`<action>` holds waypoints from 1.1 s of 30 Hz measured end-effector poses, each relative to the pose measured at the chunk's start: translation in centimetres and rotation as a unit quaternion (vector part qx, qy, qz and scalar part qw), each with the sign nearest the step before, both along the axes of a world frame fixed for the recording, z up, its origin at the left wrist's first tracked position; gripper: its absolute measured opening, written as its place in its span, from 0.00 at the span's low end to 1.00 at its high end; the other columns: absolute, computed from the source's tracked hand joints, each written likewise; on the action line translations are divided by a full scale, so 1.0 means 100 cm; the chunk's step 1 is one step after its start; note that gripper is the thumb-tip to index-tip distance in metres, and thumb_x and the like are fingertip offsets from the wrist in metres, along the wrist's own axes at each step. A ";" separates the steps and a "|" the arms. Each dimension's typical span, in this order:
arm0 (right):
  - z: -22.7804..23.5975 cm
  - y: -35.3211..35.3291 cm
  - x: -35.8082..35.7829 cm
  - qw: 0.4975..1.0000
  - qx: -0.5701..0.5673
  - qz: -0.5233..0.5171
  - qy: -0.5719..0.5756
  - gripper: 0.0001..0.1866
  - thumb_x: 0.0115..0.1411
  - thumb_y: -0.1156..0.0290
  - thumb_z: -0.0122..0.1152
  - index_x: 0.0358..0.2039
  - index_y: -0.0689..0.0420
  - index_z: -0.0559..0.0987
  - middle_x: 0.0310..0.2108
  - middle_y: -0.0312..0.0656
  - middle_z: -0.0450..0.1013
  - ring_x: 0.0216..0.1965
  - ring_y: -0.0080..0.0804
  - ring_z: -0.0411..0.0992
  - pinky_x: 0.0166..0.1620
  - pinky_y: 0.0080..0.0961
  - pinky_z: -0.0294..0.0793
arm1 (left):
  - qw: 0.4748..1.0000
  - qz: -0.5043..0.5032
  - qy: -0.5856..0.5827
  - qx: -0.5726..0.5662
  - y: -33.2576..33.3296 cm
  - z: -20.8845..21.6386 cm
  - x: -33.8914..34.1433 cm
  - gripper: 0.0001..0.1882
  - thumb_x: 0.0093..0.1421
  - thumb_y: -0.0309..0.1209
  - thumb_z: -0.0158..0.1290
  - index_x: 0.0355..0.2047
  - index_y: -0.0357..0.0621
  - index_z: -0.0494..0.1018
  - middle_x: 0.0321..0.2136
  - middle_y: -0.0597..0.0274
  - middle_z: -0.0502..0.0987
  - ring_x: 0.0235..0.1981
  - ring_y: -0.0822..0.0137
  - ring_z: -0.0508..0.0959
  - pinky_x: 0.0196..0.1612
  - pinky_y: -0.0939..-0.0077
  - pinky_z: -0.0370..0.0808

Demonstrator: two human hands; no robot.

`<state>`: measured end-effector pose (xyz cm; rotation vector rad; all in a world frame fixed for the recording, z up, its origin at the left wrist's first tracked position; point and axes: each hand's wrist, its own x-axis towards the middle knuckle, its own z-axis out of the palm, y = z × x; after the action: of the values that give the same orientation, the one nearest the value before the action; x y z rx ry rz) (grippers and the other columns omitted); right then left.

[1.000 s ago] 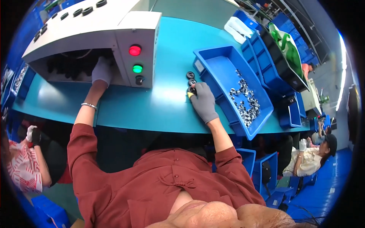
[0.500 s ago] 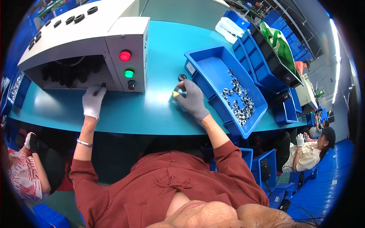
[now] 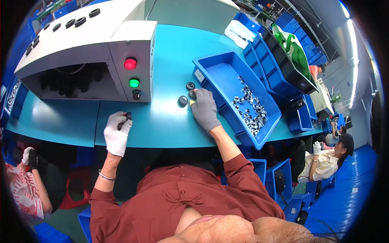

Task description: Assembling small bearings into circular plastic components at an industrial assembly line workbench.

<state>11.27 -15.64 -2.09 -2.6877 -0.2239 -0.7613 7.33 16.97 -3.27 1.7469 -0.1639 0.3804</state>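
Observation:
My left hand, in a white glove, is closed on a small black ring-shaped part just above the table's near side, in front of the white machine. My right hand, in a grey glove with a yellow thumb tip, pinches a round black part on the table. Right behind that one lies a second black ring. A black domed cap sits to the left of my right thumb, apart from it.
A blue tray with many shiny small parts stands right of my right hand. Dark pieces fill the machine's opening; several black rings lie on its top. Stacked bins stand at the far right. Co-workers sit on both sides.
My left hand has come out of the machine's opening toward me with the black ring. Beside my right hand more black parts now show, including the domed cap. The view has shifted slightly.

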 end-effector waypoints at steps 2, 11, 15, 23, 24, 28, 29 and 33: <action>-0.007 -0.004 0.007 1.000 0.004 -0.006 0.015 0.17 0.50 0.78 0.61 0.42 0.60 0.76 0.44 0.48 0.73 0.47 0.51 0.70 0.50 0.41 0.72 | 1.000 -0.004 -0.009 -0.020 -0.008 -0.004 0.002 0.08 0.54 0.18 0.63 0.34 0.32 0.77 0.43 0.56 0.77 0.31 0.73 0.78 0.35 0.79 0.76; 0.035 -0.018 0.000 0.930 0.252 -0.001 0.267 0.10 0.60 0.71 0.56 0.38 0.62 0.81 0.31 0.54 0.79 0.32 0.49 0.79 0.37 0.36 0.75 | 0.999 -0.012 -0.036 0.025 -0.008 -0.004 -0.002 0.09 0.52 0.17 0.62 0.34 0.33 0.76 0.42 0.53 0.77 0.31 0.68 0.78 0.36 0.77 0.77; 0.016 -0.025 0.002 0.984 0.110 -0.008 0.141 0.12 0.58 0.74 0.55 0.43 0.60 0.79 0.32 0.52 0.78 0.33 0.50 0.78 0.37 0.39 0.76 | 0.998 -0.005 -0.042 0.048 -0.010 0.002 -0.003 0.10 0.52 0.17 0.63 0.34 0.33 0.76 0.42 0.53 0.77 0.32 0.67 0.79 0.37 0.76 0.78; 0.026 0.007 0.040 0.997 -0.073 0.006 0.026 0.14 0.58 0.77 0.56 0.45 0.55 0.79 0.40 0.48 0.74 0.41 0.51 0.76 0.41 0.44 0.77 | 0.997 -0.001 -0.048 0.055 -0.011 0.002 -0.003 0.10 0.51 0.17 0.63 0.34 0.33 0.76 0.42 0.51 0.78 0.33 0.64 0.80 0.37 0.74 0.79; 0.024 0.009 0.052 0.993 -0.115 -0.004 0.042 0.14 0.58 0.76 0.57 0.45 0.55 0.79 0.41 0.48 0.74 0.41 0.51 0.76 0.42 0.44 0.77 | 0.995 0.003 -0.070 0.078 -0.011 0.003 -0.003 0.10 0.51 0.17 0.63 0.34 0.33 0.76 0.42 0.51 0.78 0.33 0.64 0.80 0.38 0.74 0.79; 0.031 0.012 0.068 0.956 -0.195 -0.031 0.217 0.13 0.57 0.73 0.59 0.45 0.55 0.79 0.41 0.50 0.74 0.44 0.51 0.76 0.44 0.46 0.77 | 0.994 0.006 -0.074 0.079 -0.013 0.001 -0.004 0.10 0.51 0.18 0.63 0.35 0.33 0.77 0.42 0.50 0.78 0.33 0.64 0.80 0.38 0.74 0.79; 0.031 0.012 0.068 0.959 -0.182 -0.013 0.217 0.13 0.57 0.75 0.58 0.44 0.57 0.78 0.41 0.50 0.74 0.42 0.52 0.75 0.43 0.47 0.75 | 0.994 0.010 -0.073 0.079 -0.013 0.000 -0.005 0.10 0.51 0.18 0.63 0.35 0.33 0.77 0.42 0.50 0.78 0.33 0.64 0.80 0.38 0.74 0.79; 0.022 0.008 0.070 0.988 0.014 0.081 0.129 0.10 0.59 0.71 0.61 0.41 0.59 0.76 0.42 0.50 0.74 0.44 0.48 0.77 0.45 0.40 0.77 | 0.996 0.016 -0.049 0.066 -0.015 0.003 -0.007 0.11 0.51 0.18 0.64 0.35 0.32 0.77 0.43 0.50 0.78 0.33 0.63 0.80 0.38 0.73 0.80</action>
<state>18.27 -14.87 0.08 -2.6667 -0.3567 -0.3612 6.60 15.50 -2.97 1.8635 -0.2365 0.4893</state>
